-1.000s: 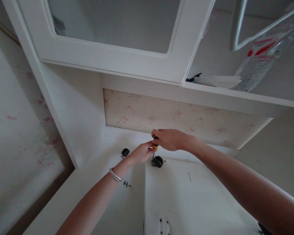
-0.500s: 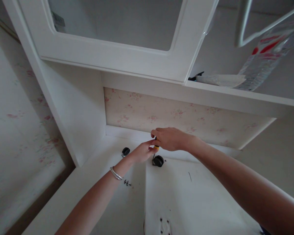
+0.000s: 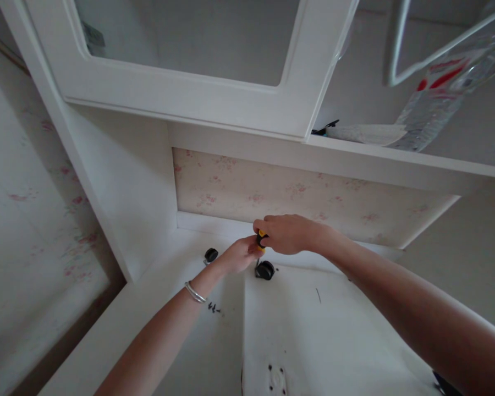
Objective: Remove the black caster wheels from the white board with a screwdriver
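Observation:
My right hand [image 3: 286, 234] is closed around the yellow and black handle of a screwdriver [image 3: 262, 239], held upright above a black caster wheel [image 3: 265, 270] on a white panel [image 3: 313, 335]. My left hand [image 3: 239, 254], with a silver bracelet on its wrist, pinches the screwdriver's shaft just below the handle. The screwdriver's tip is hidden behind my fingers and the wheel.
A second black caster wheel [image 3: 210, 254] sits to the left. Several small black screws [image 3: 213, 308] lie near my left wrist. Screw holes [image 3: 275, 374] mark the panel's near end. A white framed cabinet door [image 3: 181, 93] hangs above; a plastic bottle [image 3: 433, 104] lies on the shelf at right.
My hands have stayed on the screwdriver over the wheel; the right hand has turned slightly, so more of the yellow handle shows. The view has shifted a little.

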### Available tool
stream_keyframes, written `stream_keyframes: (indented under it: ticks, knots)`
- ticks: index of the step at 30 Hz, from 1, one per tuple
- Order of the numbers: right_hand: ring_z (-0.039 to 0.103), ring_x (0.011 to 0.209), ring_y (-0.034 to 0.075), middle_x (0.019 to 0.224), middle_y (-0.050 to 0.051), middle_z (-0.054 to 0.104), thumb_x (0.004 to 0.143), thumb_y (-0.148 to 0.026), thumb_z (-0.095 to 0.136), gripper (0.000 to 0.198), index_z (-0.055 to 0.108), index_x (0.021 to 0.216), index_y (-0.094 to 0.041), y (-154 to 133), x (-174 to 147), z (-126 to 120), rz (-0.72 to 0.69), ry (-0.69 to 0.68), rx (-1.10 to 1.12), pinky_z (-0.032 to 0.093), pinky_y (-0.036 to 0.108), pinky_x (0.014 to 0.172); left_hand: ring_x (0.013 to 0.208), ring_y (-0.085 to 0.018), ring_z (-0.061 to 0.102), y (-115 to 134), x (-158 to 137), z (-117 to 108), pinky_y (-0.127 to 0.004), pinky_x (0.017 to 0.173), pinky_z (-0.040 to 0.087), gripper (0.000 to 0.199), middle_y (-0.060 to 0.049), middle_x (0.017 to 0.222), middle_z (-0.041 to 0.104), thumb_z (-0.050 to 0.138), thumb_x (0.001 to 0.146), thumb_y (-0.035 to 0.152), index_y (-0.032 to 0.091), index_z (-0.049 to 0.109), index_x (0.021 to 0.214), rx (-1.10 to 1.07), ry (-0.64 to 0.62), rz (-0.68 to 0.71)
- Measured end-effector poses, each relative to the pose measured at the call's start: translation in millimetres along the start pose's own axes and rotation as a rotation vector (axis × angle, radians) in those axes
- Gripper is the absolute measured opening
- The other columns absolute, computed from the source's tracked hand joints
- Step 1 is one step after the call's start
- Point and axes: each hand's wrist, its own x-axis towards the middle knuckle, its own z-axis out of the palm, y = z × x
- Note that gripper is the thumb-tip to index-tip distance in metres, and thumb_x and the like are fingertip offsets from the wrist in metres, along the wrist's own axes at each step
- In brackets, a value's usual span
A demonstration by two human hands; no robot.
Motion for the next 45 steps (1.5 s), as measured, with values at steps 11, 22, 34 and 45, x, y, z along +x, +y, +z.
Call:
stream_keyframes:
  ticks: [11, 22, 34, 45]
  knots:
    - [0.066, 0.088, 0.029, 0.104, 0.014, 0.067, 0.09, -0.034, 0.045, 0.031, 0.058, 0.114, -0.02, 4, 1, 1, 0.046, 0.021, -0.042, 0.046, 0.036, 0.063, 0.094, -0.018, 0.065, 9, 3, 2, -0.03, 0.084, 0.05, 0.025, -0.007, 0.107, 0.07, 0.059, 0.083, 0.022, 0.017, 0.062, 0.108, -0.058, -0.013, 0.035]
    - [0.066, 0.092, 0.035, 0.095, 0.022, 0.069, 0.093, -0.052, 0.033, 0.052, 0.065, 0.104, -0.013, -9, 2, -4, 0.172, 0.088, -0.058, 0.047, 0.043, 0.069, 0.086, -0.021, 0.064, -5, 6, 2, -0.033, 0.08, 0.05, 0.03, -0.007, 0.093, 0.07, 0.076, 0.068, 0.025, 0.016, 0.061, 0.092, -0.019, 0.185, -0.054]
    - [0.067, 0.087, 0.031, 0.099, 0.015, 0.071, 0.084, -0.038, 0.05, 0.038, 0.063, 0.116, -0.021, -4, -2, -11, 0.146, -0.033, -0.019, 0.049, 0.038, 0.065, 0.093, -0.02, 0.065, 5, 1, 3, -0.031, 0.083, 0.049, 0.02, -0.006, 0.099, 0.071, 0.065, 0.078, 0.023, 0.017, 0.065, 0.098, -0.063, 0.052, -0.017]
    - [0.066, 0.093, 0.029, 0.118, 0.012, 0.062, 0.088, -0.035, 0.047, 0.033, 0.059, 0.118, -0.026, -1, 0, 1, 0.038, 0.048, -0.041, 0.05, 0.038, 0.068, 0.083, -0.018, 0.065, 2, 5, 10, -0.03, 0.077, 0.051, 0.016, -0.006, 0.093, 0.07, 0.062, 0.08, 0.023, 0.015, 0.062, 0.094, -0.106, 0.084, -0.018]
